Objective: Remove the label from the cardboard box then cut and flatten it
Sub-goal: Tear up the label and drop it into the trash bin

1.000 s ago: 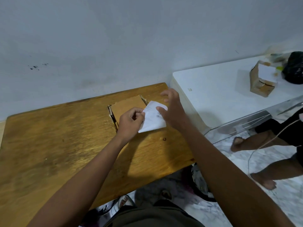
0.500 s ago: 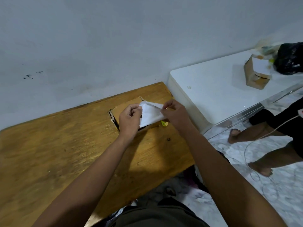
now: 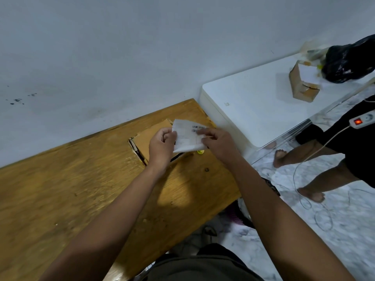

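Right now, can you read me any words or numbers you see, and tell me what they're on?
Nothing can be read as words.
White label, held in both hands: barcodes and faint print, too blurred to read.
Second box on the white table: white label, too far away to read.
Power strip: only a red light, no text.

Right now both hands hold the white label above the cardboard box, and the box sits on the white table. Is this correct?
Not quite. The left hand and right hand do hold the white label above the cardboard box, but the head view shows that box on the wooden table, not the white one.
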